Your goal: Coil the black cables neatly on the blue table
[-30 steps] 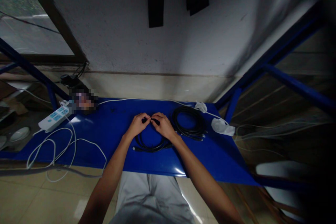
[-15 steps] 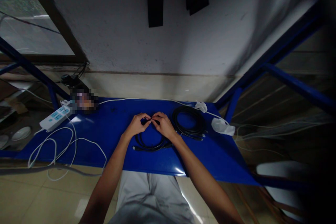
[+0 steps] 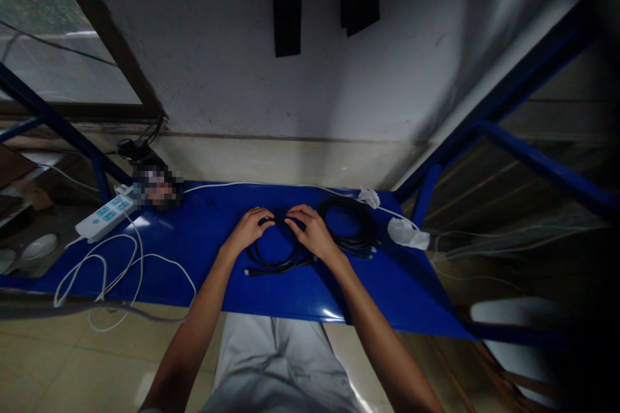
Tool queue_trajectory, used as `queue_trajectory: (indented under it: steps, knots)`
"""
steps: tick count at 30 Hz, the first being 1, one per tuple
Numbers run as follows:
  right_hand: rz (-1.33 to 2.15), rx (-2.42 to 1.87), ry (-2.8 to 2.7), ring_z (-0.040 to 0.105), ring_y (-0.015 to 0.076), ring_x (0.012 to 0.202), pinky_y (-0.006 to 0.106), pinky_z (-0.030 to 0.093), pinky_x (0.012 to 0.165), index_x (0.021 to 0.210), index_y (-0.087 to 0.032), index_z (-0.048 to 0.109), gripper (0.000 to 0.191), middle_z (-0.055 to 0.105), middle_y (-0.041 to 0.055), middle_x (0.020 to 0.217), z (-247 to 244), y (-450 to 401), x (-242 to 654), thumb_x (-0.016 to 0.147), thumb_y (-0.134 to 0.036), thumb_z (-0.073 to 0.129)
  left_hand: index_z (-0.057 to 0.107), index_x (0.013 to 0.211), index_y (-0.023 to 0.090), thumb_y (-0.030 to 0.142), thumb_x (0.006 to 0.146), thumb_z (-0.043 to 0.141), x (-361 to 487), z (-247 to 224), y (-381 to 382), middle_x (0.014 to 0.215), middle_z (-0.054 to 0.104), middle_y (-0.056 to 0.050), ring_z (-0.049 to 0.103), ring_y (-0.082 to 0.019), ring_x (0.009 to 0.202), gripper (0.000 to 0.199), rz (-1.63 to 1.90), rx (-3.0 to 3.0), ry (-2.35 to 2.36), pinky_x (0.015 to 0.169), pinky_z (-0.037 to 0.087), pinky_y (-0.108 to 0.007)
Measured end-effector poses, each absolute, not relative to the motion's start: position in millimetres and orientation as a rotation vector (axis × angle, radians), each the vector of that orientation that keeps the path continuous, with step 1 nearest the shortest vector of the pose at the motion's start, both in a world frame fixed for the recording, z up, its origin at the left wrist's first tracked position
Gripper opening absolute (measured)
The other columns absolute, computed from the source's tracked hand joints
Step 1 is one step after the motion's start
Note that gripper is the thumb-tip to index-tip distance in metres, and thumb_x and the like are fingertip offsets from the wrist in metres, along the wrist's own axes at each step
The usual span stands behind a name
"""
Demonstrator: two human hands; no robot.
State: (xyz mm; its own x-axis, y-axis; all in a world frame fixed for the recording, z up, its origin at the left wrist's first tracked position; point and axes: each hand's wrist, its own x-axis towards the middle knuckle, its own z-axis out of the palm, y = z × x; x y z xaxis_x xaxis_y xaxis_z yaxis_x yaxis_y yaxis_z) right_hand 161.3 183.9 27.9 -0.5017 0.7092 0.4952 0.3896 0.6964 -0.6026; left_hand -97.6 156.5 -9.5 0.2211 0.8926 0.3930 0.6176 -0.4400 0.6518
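Observation:
A coiled black cable (image 3: pixel 274 266) lies on the blue table in front of me, a plug with a pale metal tip at its near left end. My left hand (image 3: pixel 248 230) grips the far left side of the coil between thumb and fingers. On the far right side of the same loop, my right hand (image 3: pixel 312 231) has its thumb and fingers closed around the cable. A short stretch of cable shows between the two hands. Just right of my right hand rests a larger bundle of coiled black cables (image 3: pixel 346 222), with metal-tipped plugs at its near edge.
A white power strip (image 3: pixel 104 216) sits at the table's left end, its white cord (image 3: pixel 138 271) looping over the front edge. Crumpled white plastic (image 3: pixel 408 233) lies at the right. Blue metal posts (image 3: pixel 426 193) rise at both ends; a wall stands behind.
My hands have moved apart from where their fingertips met, the right one shifting slightly right. More of the cable's far side now shows between them.

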Motion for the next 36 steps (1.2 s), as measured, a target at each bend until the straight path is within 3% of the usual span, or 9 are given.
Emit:
queue_trajectory:
  steps: [2,6,8,11,15,22,31,36]
  knots:
    - [0.478,-0.898,-2.131,0.071,0.0296,0.123,0.049,0.055,0.112,0.126,-0.022,0.079,0.025,0.076,0.0125,0.13,38,175,187,0.108,-0.037,0.068,0.079,0.112,0.024,0.028,0.1,0.078,-109,-9,157,0.111,0.081,-0.007,0.076,-0.027,0.107,0.012,1.077,2.141,1.44,0.109,0.054,-0.047]
    - [0.316,-1.139,-2.279,0.064,0.0406,0.139,0.063,0.05,0.117,0.146,-0.022,0.07,0.059,0.068,0.0173,0.149,37,158,254,0.099,-0.056,0.078,0.079,0.115,0.023,0.029,0.099,0.08,-123,-10,157,0.107,0.08,-0.008,0.076,-0.027,0.101,0.018,1.114,2.114,1.502,0.1,0.058,-0.046]
    - [0.266,-1.234,-2.34,0.061,0.0438,0.142,0.066,0.051,0.115,0.152,-0.021,0.066,0.068,0.065,0.0193,0.154,28,150,285,0.097,-0.06,0.078,0.078,0.117,0.024,0.031,0.099,0.08,-123,-10,156,0.112,0.08,-0.009,0.076,-0.028,0.106,0.02,1.136,2.108,1.509,0.103,0.057,-0.047]
    - [0.251,-1.237,-2.387,0.065,0.04,0.138,0.061,0.053,0.114,0.147,-0.021,0.07,0.051,0.069,0.0183,0.148,13,144,314,0.106,-0.052,0.068,0.078,0.119,0.024,0.036,0.101,0.077,-119,-7,152,0.121,0.08,-0.009,0.074,-0.028,0.116,0.021,1.246,2.092,1.53,0.11,0.055,-0.048]
    - [0.24,-1.185,-2.395,0.07,0.0337,0.128,0.054,0.055,0.109,0.141,-0.022,0.071,0.035,0.074,0.0152,0.138,3,142,323,0.113,-0.036,0.056,0.078,0.113,0.023,0.039,0.105,0.07,-116,-2,145,0.115,0.079,-0.009,0.074,-0.025,0.107,0.019,1.459,1.994,1.636,0.101,0.058,-0.043]
    - [0.163,-1.125,-2.402,0.07,0.033,0.122,0.053,0.051,0.108,0.138,-0.021,0.067,0.03,0.076,0.0143,0.131,-3,146,322,0.115,-0.031,0.05,0.077,0.108,0.023,0.036,0.108,0.064,-124,-5,146,0.108,0.079,-0.008,0.073,-0.025,0.103,0.018,1.474,1.969,1.721,0.094,0.057,-0.041]
    - [-0.023,-1.093,-2.389,0.07,0.0309,0.112,0.048,0.052,0.102,0.139,-0.019,0.064,0.033,0.076,0.0137,0.12,-14,152,324,0.111,-0.015,0.047,0.077,0.109,0.023,0.037,0.105,0.069,-122,-8,145,0.103,0.078,-0.007,0.071,-0.022,0.091,0.016,1.416,1.99,1.725,0.093,0.057,-0.04]
    - [-0.01,-1.135,-2.402,0.071,0.0317,0.107,0.047,0.053,0.096,0.135,-0.02,0.067,0.033,0.076,0.014,0.116,-10,156,327,0.112,-0.017,0.044,0.077,0.113,0.023,0.041,0.107,0.066,-114,3,132,0.11,0.079,-0.008,0.074,-0.022,0.098,0.022,1.427,1.936,1.716,0.09,0.059,-0.038]
